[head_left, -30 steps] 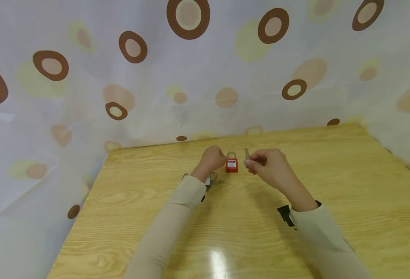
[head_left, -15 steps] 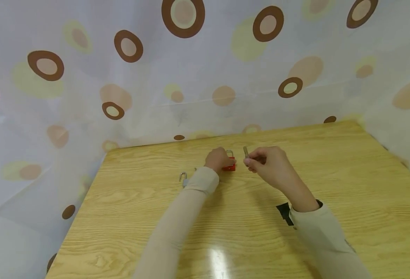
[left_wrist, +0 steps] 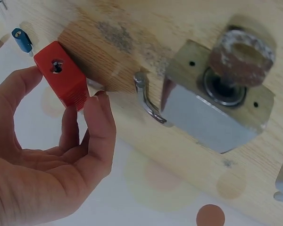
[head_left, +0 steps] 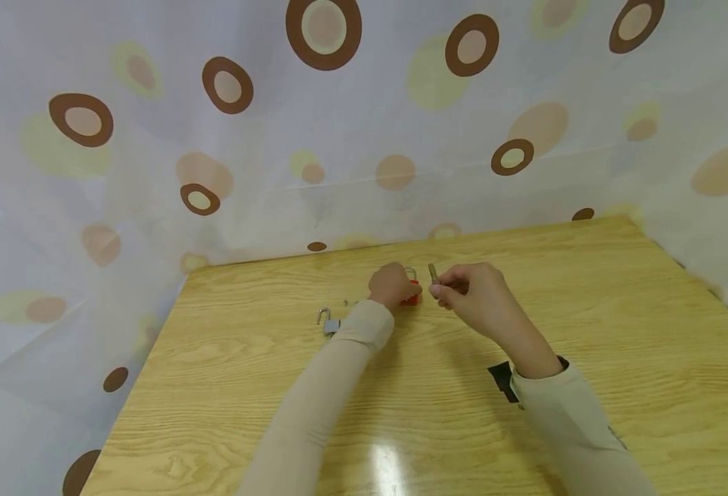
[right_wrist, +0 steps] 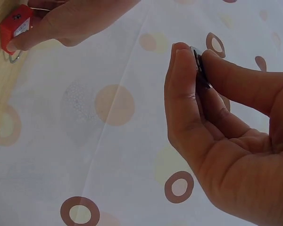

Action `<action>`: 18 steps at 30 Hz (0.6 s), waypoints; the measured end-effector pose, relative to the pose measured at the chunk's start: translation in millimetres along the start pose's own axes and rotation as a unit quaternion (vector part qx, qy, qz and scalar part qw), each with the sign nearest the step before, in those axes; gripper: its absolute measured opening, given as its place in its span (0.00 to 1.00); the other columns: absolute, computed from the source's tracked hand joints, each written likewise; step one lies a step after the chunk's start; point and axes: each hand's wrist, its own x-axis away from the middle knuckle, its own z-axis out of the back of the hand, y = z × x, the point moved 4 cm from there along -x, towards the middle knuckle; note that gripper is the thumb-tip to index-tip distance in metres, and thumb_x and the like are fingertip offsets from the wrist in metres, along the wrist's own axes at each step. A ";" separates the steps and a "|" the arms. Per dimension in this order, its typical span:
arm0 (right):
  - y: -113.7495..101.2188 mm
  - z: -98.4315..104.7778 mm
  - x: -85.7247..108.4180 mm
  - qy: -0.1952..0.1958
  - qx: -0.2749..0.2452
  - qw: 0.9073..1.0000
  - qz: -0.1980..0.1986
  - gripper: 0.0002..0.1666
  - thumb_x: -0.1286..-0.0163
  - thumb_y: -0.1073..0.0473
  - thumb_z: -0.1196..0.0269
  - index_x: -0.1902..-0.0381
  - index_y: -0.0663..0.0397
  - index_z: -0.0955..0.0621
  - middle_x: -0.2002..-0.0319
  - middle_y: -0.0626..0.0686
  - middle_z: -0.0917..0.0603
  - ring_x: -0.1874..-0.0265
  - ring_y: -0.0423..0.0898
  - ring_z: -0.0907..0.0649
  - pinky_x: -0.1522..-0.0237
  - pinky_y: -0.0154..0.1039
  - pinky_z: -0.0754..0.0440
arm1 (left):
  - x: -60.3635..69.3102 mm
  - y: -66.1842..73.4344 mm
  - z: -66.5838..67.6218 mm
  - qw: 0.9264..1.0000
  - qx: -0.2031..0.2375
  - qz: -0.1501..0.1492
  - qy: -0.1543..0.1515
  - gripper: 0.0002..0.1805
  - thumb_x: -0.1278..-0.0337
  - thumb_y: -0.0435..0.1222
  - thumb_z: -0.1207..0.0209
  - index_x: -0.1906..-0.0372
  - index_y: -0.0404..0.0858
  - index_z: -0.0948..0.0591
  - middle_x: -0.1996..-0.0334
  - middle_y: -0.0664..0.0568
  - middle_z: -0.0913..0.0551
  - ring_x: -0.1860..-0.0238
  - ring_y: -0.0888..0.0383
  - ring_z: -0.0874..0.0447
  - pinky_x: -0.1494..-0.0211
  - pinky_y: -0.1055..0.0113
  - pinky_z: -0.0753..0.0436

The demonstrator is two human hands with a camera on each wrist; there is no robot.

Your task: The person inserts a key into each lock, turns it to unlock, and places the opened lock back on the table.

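Note:
My left hand (head_left: 391, 284) grips a red padlock (left_wrist: 61, 73) between thumb and fingers. The padlock's keyhole faces up in the left wrist view, and its metal shackle (head_left: 410, 273) points away in the head view. To the right of it, my right hand (head_left: 478, 296) pinches a small metal key (head_left: 433, 272) between thumb and fingers, blade upward and apart from the padlock. In the right wrist view only the thin dark edge of the key (right_wrist: 200, 66) shows between the fingertips.
On the wooden table (head_left: 246, 386) lies a silver padlock (head_left: 332, 327) with a raised shackle. Another silver padlock (left_wrist: 212, 99), with a key in it, is largely hidden by the left forearm in the head view. A small blue object (left_wrist: 22, 40) lies beyond the red padlock. Patterned cloth (head_left: 339, 138) stands behind.
My left hand has moved right and slightly down onto the red padlock and taken hold of it. The silver padlock on the left has come into view. The right hand has hardly moved.

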 end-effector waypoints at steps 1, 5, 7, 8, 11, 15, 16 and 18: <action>0.1 0.0 0.3 0.000 0.001 1.000 0.001 0.12 0.30 0.60 0.39 0.58 0.65 0.17 0.68 0.55 0.15 0.68 0.46 0.17 0.64 0.41 0.19 | 0.0 1.1 -0.6 1.000 0.002 -0.001 0.004 0.13 0.44 0.46 0.36 0.73 0.41 0.22 0.78 0.55 0.24 0.80 0.60 0.31 0.80 0.69 0.31; 0.2 1.0 0.7 0.004 0.003 1.000 0.004 0.11 0.30 0.60 0.39 0.59 0.65 0.17 0.69 0.55 0.15 0.69 0.46 0.18 0.66 0.41 0.20 | 0.1 4.7 -1.1 1.000 0.009 -0.006 0.019 0.12 0.46 0.44 0.35 0.70 0.39 0.19 0.74 0.53 0.20 0.77 0.59 0.27 0.77 0.67 0.27; 0.5 1.6 0.4 0.005 -0.001 1.000 0.001 0.11 0.30 0.60 0.39 0.59 0.65 0.17 0.69 0.55 0.15 0.70 0.45 0.17 0.66 0.40 0.19 | -0.2 5.9 -1.1 1.000 0.014 -0.009 0.023 0.13 0.47 0.44 0.34 0.68 0.38 0.18 0.72 0.52 0.19 0.75 0.59 0.25 0.75 0.66 0.25; 0.7 1.7 0.3 0.006 -0.005 1.000 -0.001 0.12 0.30 0.60 0.39 0.58 0.66 0.17 0.70 0.55 0.15 0.71 0.45 0.17 0.66 0.40 0.19 | -0.3 6.2 -0.9 0.999 0.020 -0.011 0.025 0.13 0.48 0.44 0.33 0.68 0.37 0.18 0.71 0.51 0.18 0.74 0.58 0.24 0.74 0.66 0.24; 1.2 2.0 -0.3 0.007 -0.016 1.000 -0.009 0.12 0.30 0.60 0.38 0.57 0.66 0.17 0.70 0.55 0.15 0.72 0.44 0.17 0.67 0.39 0.18 | -1.0 6.7 -1.3 0.999 0.039 -0.020 0.030 0.16 0.51 0.43 0.30 0.65 0.35 0.18 0.67 0.49 0.18 0.70 0.56 0.21 0.69 0.65 0.21; 0.7 3.0 -1.1 0.013 -0.020 1.000 -0.009 0.12 0.31 0.60 0.38 0.57 0.66 0.17 0.70 0.54 0.15 0.73 0.44 0.17 0.67 0.40 0.19 | -2.3 5.9 -1.1 0.997 0.069 -0.029 0.032 0.18 0.53 0.42 0.28 0.64 0.32 0.19 0.68 0.47 0.19 0.69 0.54 0.22 0.66 0.65 0.21; 0.5 3.5 -1.2 0.015 -0.019 1.000 -0.008 0.12 0.31 0.60 0.38 0.57 0.65 0.17 0.70 0.53 0.15 0.73 0.43 0.17 0.67 0.40 0.19 | -2.7 5.2 -1.0 0.996 0.077 -0.029 0.030 0.18 0.53 0.41 0.29 0.65 0.32 0.20 0.70 0.48 0.20 0.71 0.55 0.23 0.68 0.66 0.22; 0.0 4.4 -1.7 0.018 -0.018 1.000 -0.007 0.12 0.31 0.59 0.38 0.57 0.65 0.17 0.71 0.53 0.15 0.73 0.43 0.17 0.66 0.40 0.19 | -3.5 3.4 -1.2 0.994 0.103 -0.026 0.022 0.16 0.53 0.40 0.29 0.68 0.32 0.20 0.75 0.49 0.22 0.75 0.56 0.25 0.72 0.67 0.24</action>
